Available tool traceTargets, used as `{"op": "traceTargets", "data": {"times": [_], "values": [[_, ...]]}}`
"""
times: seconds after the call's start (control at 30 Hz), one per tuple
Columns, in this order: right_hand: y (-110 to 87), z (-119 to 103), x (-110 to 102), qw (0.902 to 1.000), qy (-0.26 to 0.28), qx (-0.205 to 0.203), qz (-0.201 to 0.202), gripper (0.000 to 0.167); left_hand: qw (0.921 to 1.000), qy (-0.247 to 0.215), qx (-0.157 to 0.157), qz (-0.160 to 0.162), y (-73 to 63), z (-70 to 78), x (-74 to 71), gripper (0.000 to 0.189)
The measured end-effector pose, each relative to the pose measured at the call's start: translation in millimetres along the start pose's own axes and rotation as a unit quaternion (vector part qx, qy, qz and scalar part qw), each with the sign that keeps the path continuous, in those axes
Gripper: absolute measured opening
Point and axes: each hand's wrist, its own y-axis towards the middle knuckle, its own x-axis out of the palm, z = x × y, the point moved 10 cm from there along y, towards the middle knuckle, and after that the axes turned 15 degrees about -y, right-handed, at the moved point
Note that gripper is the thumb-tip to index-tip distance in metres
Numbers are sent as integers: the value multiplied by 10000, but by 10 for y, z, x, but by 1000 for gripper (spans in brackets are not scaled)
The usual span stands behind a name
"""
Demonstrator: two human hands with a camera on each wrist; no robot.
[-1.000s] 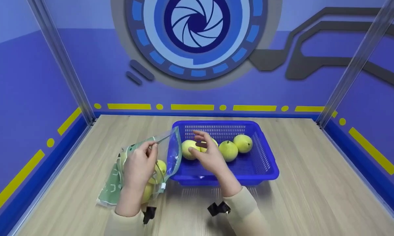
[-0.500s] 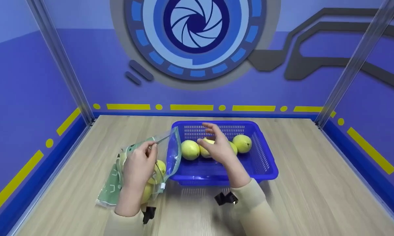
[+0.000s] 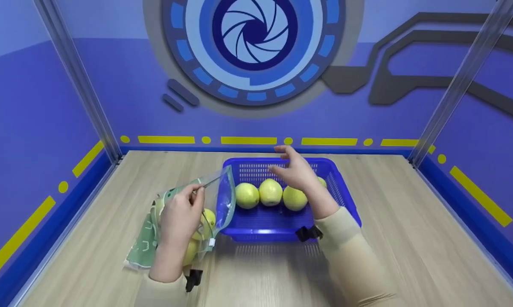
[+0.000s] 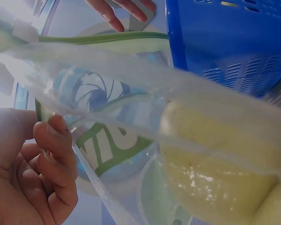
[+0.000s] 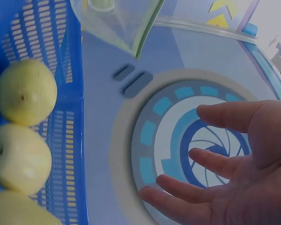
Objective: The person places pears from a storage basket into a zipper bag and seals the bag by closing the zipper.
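My left hand [image 3: 182,215] pinches the upper edge of a clear and green zip bag [image 3: 142,245] between thumb and fingers. Yellow-green pears [image 4: 215,164] show through the bag's film in the left wrist view. The mouth of the bag gapes toward a blue plastic basket [image 3: 260,231], its edge overlapping the basket's left rim in the head view. Over the basket hovers my right hand [image 3: 299,172], fingers spread and nothing in them. Below it, pears [image 3: 270,192] lie in a row in the basket; one at the right is partly hidden by the hand.
A white slider [image 3: 212,242] sits at the near end of the bag's zip. Blue panels [image 3: 256,119] wall in the wooden table [image 3: 410,238] at the back and both sides. Small black mounts [image 3: 193,280] are on both wrists.
My right hand has moved right and away from me, rising over the basket and uncovering the pears at the left. The left hand and the bag have stayed in place.
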Motion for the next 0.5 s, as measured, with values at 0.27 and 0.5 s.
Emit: {"op": "traceTargets", "data": {"times": [0.27,0.5], "values": [[202,137,-146,9979,-528,277,-266,63,10000,-35,-61,-4,1,-8,-14,30],[364,330,-177,9937,-912,471,-445,63,9998,-97,164,68,-15,32,-11,28]]}}
